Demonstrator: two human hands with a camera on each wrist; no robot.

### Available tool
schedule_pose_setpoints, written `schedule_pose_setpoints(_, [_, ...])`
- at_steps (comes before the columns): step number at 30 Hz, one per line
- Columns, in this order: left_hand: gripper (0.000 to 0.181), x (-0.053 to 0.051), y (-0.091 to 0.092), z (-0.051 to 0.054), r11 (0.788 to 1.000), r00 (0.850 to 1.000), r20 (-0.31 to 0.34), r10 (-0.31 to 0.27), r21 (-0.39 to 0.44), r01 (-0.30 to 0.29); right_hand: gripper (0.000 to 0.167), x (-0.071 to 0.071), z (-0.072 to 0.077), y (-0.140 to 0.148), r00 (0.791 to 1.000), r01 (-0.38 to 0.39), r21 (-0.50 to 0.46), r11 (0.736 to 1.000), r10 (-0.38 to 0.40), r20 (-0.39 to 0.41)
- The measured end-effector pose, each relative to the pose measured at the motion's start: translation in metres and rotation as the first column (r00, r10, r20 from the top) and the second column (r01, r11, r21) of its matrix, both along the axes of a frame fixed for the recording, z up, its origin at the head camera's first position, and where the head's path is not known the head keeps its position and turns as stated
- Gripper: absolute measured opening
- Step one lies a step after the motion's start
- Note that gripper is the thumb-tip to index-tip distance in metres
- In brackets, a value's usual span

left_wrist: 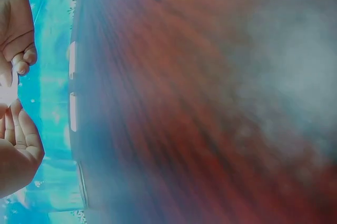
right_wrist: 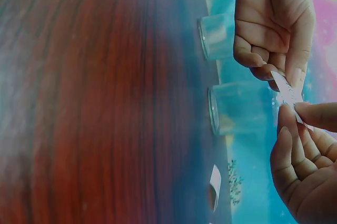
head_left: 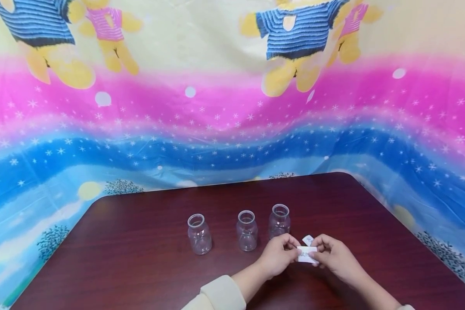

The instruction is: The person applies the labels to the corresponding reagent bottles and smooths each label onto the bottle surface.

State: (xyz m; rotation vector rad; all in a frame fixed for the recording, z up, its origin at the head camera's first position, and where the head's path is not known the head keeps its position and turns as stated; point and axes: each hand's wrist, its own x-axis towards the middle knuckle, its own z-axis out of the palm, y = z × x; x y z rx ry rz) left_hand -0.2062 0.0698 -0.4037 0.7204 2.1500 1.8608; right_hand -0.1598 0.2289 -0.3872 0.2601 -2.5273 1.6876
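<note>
A small white label with dark writing (head_left: pixel 307 254) is held above the table between both hands. My left hand (head_left: pixel 277 256) pinches its left edge between thumb and fingers, and my right hand (head_left: pixel 338 258) pinches the right edge. In the right wrist view the label (right_wrist: pixel 287 90) is tilted, with the left hand (right_wrist: pixel 274 21) above and the right hand (right_wrist: pixel 310 166) below. Just behind the hands, another white slip (head_left: pixel 308 240) lies on the table. The left wrist view shows both hands only at its left edge, the label blurred by glare.
Three open glass jars stand on the dark red table (head_left: pixel 139 241): one at left (head_left: pixel 199 239), one in the middle (head_left: pixel 247 234) and one at right (head_left: pixel 280 221), close behind my left hand. A patterned cloth (head_left: pixel 217 129) hangs behind the table.
</note>
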Motion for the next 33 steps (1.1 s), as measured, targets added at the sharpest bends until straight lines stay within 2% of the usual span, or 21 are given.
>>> schedule_pose_setpoints(9, [0.005, 0.003, -0.016, 0.005, 0.998, 0.998, 0.053, -0.022, 0.054, 0.02, 0.016, 0.0, 0.003, -0.01, 0.997, -0.067, -0.079, 0.995, 0.065, -0.027])
schedule_pose_setpoints(16, [0.008, 0.005, -0.028, 0.003, 0.995, 0.996, 0.073, -0.057, 0.083, 0.051, 0.017, 0.002, 0.002, -0.017, 0.993, -0.114, -0.094, 0.989, 0.11, -0.04])
schedule_pose_setpoints(20, [0.011, 0.006, -0.034, 0.005, 0.989, 0.99, 0.107, -0.088, 0.124, 0.075, 0.016, 0.003, 0.004, -0.021, 0.993, -0.115, -0.095, 0.989, 0.112, -0.033])
schedule_pose_setpoints(24, [0.014, 0.007, -0.039, 0.007, 0.977, 0.974, 0.189, -0.122, 0.198, 0.084, 0.016, 0.003, 0.006, -0.026, 0.992, -0.122, -0.101, 0.987, 0.12, -0.032])
schedule_pose_setpoints(27, [0.017, 0.007, -0.045, 0.009, 0.967, 0.957, 0.246, -0.156, 0.236, 0.097, 0.017, 0.003, 0.008, -0.029, 0.99, -0.138, -0.115, 0.984, 0.136, -0.027])
schedule_pose_setpoints(33, [0.021, 0.008, -0.055, 0.015, 0.957, 0.931, 0.298, -0.209, 0.256, 0.133, 0.017, 0.005, 0.012, -0.035, 0.986, -0.164, -0.125, 0.979, 0.16, -0.039])
